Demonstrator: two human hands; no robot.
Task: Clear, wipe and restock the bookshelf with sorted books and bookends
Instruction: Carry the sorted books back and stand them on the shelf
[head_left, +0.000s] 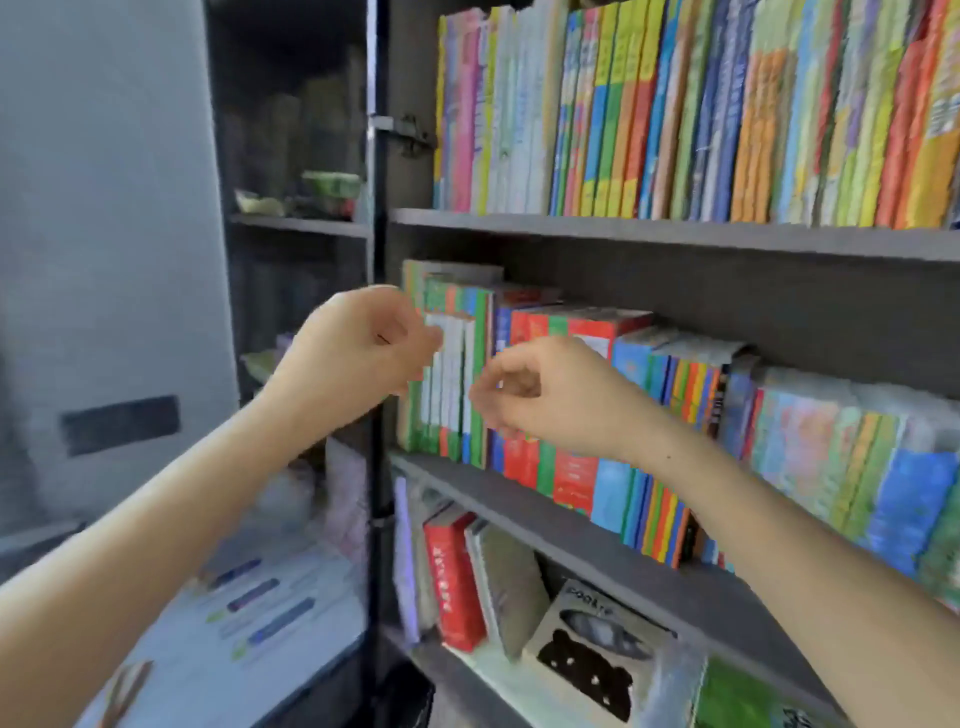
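The dark grey bookshelf (597, 228) is full of upright, colourful books. My left hand (358, 358) hovers in front of the left end of the middle shelf's book row (675, 384). Its fingers are curled, with the fingertips close to the white-spined books (452, 374). My right hand (550, 395) is just to its right, in front of the blue and red spines, fingers and thumb curled in. I see nothing held in either hand. The top shelf row (701, 114) is tightly packed. No bookends show.
The lower shelf (571, 540) holds a red book (454, 582), leaning grey books and a box with a black bear shape (587, 654). To the left stands a glass-door cabinet (301, 208). Below it lies a white printed sheet (260, 608).
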